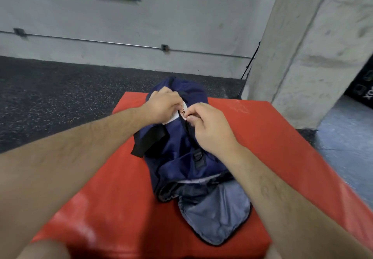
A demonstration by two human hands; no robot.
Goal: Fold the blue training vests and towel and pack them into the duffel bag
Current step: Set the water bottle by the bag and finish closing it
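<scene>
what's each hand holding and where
Both hold the duffel bag at its top: left hand grips fabric by a white tag, right hand pinches the zipper line, probably the pull, though that is hidden.

A red pad (262, 129) stands on a dark speckled floor (60, 89) near a grey wall (181, 16). A navy bag (177, 157) lies lengthwise along its middle, near end open, its grey-lined flap (218, 214) folded flat onto the pad's front.

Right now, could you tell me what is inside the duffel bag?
The duffel bag shows grey lining and a pale strip at its open end; navy fabric hides the rest.
</scene>
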